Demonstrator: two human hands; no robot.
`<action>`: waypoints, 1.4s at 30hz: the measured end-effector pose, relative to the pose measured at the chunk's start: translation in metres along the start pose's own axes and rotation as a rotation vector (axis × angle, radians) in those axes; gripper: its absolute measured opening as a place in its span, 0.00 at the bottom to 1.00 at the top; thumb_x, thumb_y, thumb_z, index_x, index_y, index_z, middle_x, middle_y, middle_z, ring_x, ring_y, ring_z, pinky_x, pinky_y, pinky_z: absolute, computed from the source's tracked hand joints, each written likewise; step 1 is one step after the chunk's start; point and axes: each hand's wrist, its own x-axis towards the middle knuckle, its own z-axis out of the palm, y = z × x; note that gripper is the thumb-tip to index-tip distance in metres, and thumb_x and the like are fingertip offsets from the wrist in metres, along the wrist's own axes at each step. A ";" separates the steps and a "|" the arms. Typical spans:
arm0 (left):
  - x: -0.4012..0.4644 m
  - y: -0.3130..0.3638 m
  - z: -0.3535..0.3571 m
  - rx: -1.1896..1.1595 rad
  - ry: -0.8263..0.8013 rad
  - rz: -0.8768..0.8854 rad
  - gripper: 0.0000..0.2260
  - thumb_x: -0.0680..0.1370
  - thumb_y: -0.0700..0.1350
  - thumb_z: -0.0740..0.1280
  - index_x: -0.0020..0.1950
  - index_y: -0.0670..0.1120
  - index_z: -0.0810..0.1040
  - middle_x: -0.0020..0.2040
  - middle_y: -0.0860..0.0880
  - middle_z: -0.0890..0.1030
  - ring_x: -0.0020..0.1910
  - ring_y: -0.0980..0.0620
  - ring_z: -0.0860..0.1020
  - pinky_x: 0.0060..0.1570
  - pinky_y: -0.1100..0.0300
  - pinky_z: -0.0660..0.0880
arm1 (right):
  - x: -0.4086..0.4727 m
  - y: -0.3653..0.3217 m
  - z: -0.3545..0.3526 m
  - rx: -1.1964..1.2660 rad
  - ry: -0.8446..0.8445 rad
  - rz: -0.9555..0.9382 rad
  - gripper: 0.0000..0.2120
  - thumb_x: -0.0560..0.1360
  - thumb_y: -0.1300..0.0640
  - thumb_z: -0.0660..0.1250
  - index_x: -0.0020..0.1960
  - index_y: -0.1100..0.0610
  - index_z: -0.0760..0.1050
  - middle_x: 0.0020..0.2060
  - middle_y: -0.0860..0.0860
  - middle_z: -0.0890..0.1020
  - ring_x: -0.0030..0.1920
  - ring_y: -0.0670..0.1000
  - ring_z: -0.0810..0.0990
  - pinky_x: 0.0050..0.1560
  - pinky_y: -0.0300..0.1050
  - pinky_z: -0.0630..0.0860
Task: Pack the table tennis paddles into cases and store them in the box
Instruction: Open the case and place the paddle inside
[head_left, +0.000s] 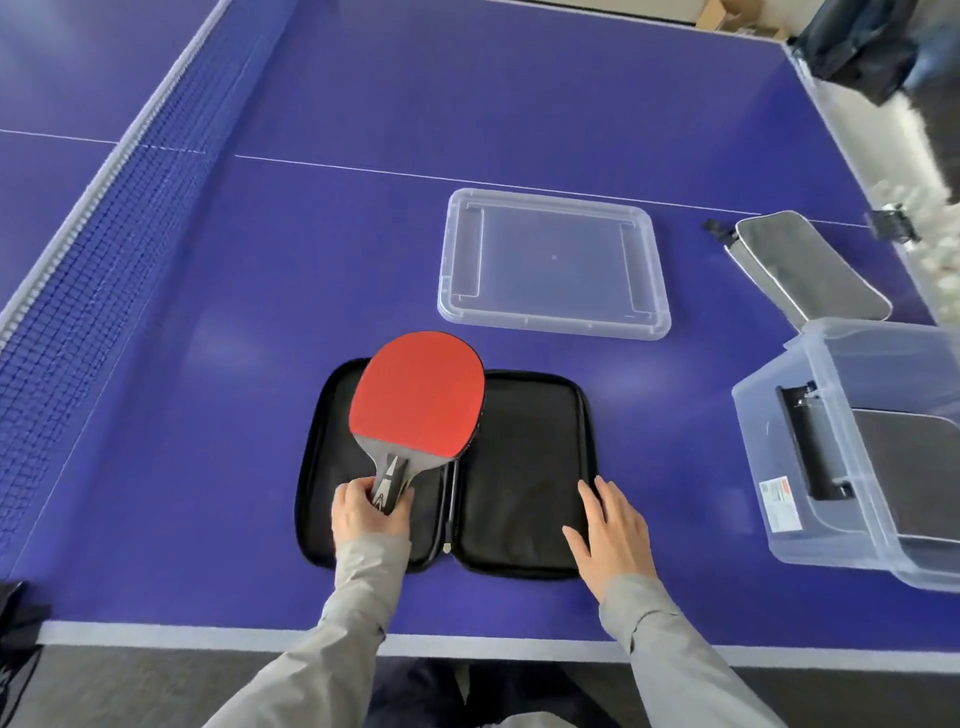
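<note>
Red-rubbered table tennis paddle (418, 397) with grey-black handle, over left half of black zip case (524, 470) lying opened flat on blue table (363, 104). Left hand (370, 512) curled round paddle handle. Right hand (613, 535) flat, fingers spread, resting on case's right half. One paddle; one closed grey case (810, 270); one clear lid (553, 262); one clear plastic box (810, 499), dark case inside.
</note>
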 end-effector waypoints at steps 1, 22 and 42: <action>-0.009 0.006 0.015 -0.010 -0.012 0.006 0.13 0.71 0.48 0.73 0.48 0.43 0.76 0.46 0.50 0.72 0.48 0.46 0.74 0.53 0.51 0.72 | 0.000 0.003 0.001 0.007 -0.005 -0.015 0.29 0.80 0.43 0.52 0.77 0.51 0.48 0.77 0.52 0.52 0.77 0.52 0.51 0.74 0.49 0.55; -0.091 0.029 0.152 0.002 0.069 -0.113 0.17 0.70 0.42 0.73 0.54 0.36 0.75 0.54 0.39 0.74 0.57 0.41 0.70 0.58 0.53 0.66 | 0.003 0.030 0.017 -0.012 0.128 -0.155 0.32 0.60 0.45 0.79 0.61 0.54 0.78 0.62 0.54 0.79 0.62 0.55 0.78 0.53 0.55 0.79; -0.009 -0.037 -0.006 0.290 0.362 -0.110 0.30 0.71 0.52 0.72 0.67 0.39 0.69 0.67 0.38 0.67 0.65 0.36 0.64 0.63 0.41 0.60 | -0.005 0.069 0.024 0.038 -0.007 0.052 0.29 0.80 0.42 0.48 0.77 0.51 0.46 0.78 0.49 0.48 0.77 0.49 0.45 0.75 0.52 0.50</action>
